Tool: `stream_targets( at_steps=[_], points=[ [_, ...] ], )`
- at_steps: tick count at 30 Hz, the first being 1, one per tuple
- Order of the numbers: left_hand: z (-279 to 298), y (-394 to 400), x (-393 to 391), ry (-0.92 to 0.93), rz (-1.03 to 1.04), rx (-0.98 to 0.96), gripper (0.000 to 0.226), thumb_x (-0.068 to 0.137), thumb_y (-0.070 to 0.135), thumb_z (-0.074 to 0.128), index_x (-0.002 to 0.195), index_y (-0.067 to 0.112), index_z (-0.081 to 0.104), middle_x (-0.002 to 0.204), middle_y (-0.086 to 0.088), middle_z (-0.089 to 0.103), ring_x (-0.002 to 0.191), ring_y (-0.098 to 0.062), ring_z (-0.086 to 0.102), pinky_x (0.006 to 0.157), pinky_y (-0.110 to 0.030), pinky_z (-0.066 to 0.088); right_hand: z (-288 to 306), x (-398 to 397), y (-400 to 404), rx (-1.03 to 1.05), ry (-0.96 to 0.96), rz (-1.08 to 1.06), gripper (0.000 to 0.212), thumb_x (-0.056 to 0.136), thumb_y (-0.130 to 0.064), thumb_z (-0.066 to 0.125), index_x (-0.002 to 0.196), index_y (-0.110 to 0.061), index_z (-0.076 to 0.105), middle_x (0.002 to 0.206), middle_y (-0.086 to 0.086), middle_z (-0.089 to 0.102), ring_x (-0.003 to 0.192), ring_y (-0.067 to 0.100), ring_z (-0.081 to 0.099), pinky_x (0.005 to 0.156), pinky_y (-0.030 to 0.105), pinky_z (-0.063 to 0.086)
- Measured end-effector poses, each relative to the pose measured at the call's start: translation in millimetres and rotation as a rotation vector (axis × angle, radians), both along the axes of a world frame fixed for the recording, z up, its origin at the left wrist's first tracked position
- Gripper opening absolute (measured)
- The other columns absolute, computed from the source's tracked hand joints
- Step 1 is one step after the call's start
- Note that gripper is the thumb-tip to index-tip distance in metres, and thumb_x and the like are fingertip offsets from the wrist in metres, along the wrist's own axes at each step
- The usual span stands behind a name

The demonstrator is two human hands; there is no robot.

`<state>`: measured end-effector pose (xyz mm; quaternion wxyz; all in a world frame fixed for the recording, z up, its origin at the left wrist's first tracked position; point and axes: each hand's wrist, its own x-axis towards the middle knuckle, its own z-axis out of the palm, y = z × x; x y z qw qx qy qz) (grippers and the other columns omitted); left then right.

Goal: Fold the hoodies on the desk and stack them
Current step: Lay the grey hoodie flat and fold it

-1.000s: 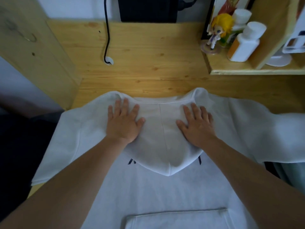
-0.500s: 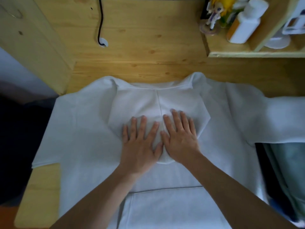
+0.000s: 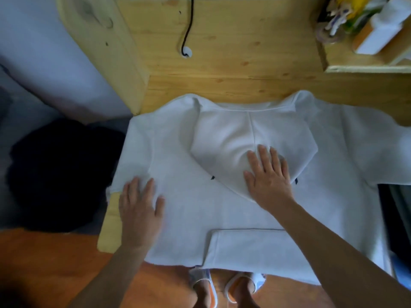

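A white hoodie (image 3: 222,207) lies spread flat, front up, on the wooden desk (image 3: 233,70), its hood (image 3: 244,138) folded down over the chest and its lower hem hanging just over the near edge. The right hand (image 3: 269,176) rests flat on the lower part of the hood, fingers straight and slightly spread, pressing the cloth and holding nothing; the hood's centre seam runs away from its fingertips toward the collar. The left hand (image 3: 140,210) lies flat too, fingers straight, on the hoodie's side edge where the sleeve meets the body, with a strip of bare desk just outside its little finger; it grips nothing either. Between the two hands stretches the smooth chest of the hoodie, with a small dark mark (image 3: 212,177) near the hood's edge. Just nearer the person than the right wrist sits the front pocket (image 3: 244,247). Beyond the right hand's outer side the other sleeve (image 3: 367,147) runs off across the desk. Far past both hands a black cable (image 3: 188,30) drops into a hole in the desk, and a white bottle (image 3: 382,30) stands on a shelf (image 3: 367,67), blurred.
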<state>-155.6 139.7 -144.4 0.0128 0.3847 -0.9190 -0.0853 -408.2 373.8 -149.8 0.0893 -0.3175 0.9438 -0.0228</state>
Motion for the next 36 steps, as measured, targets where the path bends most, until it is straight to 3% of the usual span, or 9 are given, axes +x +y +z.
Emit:
stream_targets(
  at_steps=[4,8,13,17,20,23,27,30,36],
  points=[
    [50.8,-22.2,30.0,0.100,0.643,0.372,0.053,0.099,0.029,0.057,0.148,0.012,0.045,0.140,-0.025,0.047,0.127,-0.047,0.044,0.105,-0.057,0.041,27.0,38.1,-31.7,-0.011,0.002,-0.025,0.058,0.096,-0.028,0.051,0.151,-0.017,0.037,0.166,0.015,0.014,0.152,0.042,0.006,0.122,0.056,0.012],
    [35.7,-83.5,35.9,0.077,0.872,0.857,0.068,0.101,0.053,0.045,0.153,0.009,0.039,0.138,-0.016,0.056,0.118,-0.039,0.058,0.103,-0.047,0.046,25.1,84.4,-55.5,0.034,-0.152,0.118,0.070,0.098,-0.048,0.046,0.158,-0.025,0.018,0.168,0.009,0.005,0.153,0.036,-0.001,0.122,0.052,0.011],
    [27.7,-129.9,30.6,0.522,1.026,1.389,0.043,0.101,0.053,0.052,0.107,0.014,0.069,0.100,-0.012,0.071,0.095,-0.027,0.066,0.093,-0.042,0.052,15.3,88.4,-53.9,0.093,-0.163,0.107,0.077,0.097,-0.059,0.037,0.160,-0.032,0.001,0.168,0.005,-0.009,0.154,0.033,-0.008,0.122,0.050,0.006],
    [52.6,-128.5,24.7,1.131,1.150,1.463,0.033,0.107,0.029,0.043,0.079,0.019,0.056,0.074,0.005,0.052,0.055,-0.009,0.050,0.056,-0.025,0.050,27.2,81.6,-56.0,0.165,-0.249,0.115,0.085,0.096,-0.062,0.042,0.157,-0.038,-0.013,0.165,-0.003,-0.026,0.152,0.028,-0.021,0.123,0.046,-0.002],
    [86.1,-90.6,9.7,1.496,1.020,1.128,0.034,0.103,0.016,0.050,0.133,0.014,0.065,0.125,-0.002,0.072,0.109,-0.013,0.072,0.096,-0.031,0.057,32.3,79.8,-58.9,0.149,-0.333,0.101,0.087,0.095,-0.058,0.048,0.157,-0.040,-0.010,0.164,-0.006,-0.027,0.152,0.025,-0.023,0.123,0.044,-0.004],
    [118.6,-33.5,-10.9,1.269,0.471,0.574,0.039,0.105,0.015,0.050,0.143,0.014,0.057,0.137,0.009,0.061,0.118,0.009,0.059,0.104,-0.016,0.045,46.4,66.2,-61.1,-0.090,-0.587,-0.045,0.068,0.098,-0.043,0.056,0.157,-0.036,0.022,0.168,-0.010,-0.002,0.154,0.018,-0.009,0.123,0.038,0.003],
    [63.2,3.8,-7.5,0.326,-0.706,0.081,0.040,0.098,0.021,0.051,0.135,0.012,0.061,0.123,-0.001,0.066,0.117,-0.023,0.061,0.103,-0.038,0.043,95.6,38.6,-26.5,-1.015,-1.164,-0.665,0.050,0.084,-0.045,0.074,0.128,-0.024,0.063,0.136,-0.010,0.060,0.131,0.012,0.051,0.114,0.029,0.033],
    [23.6,-2.3,13.9,-0.090,-0.814,0.092,0.057,0.094,0.035,0.045,0.149,0.023,0.047,0.157,-0.003,0.038,0.149,-0.029,0.031,0.124,-0.048,0.020,113.4,22.3,17.2,-1.312,-1.269,-0.853,0.059,0.086,-0.057,0.063,0.131,-0.018,0.060,0.139,0.003,0.061,0.131,0.022,0.054,0.114,0.037,0.035],
    [28.1,-15.0,43.4,-0.040,-0.629,0.112,0.042,0.090,0.022,0.061,0.132,0.018,0.060,0.161,-0.010,0.031,0.154,-0.033,0.022,0.117,-0.054,0.033,108.4,27.0,42.9,-1.255,-1.299,-0.988,0.034,0.100,-0.038,0.049,0.122,-0.016,0.061,0.133,0.010,0.063,0.125,0.032,0.059,0.115,0.046,0.037]
  ],
)
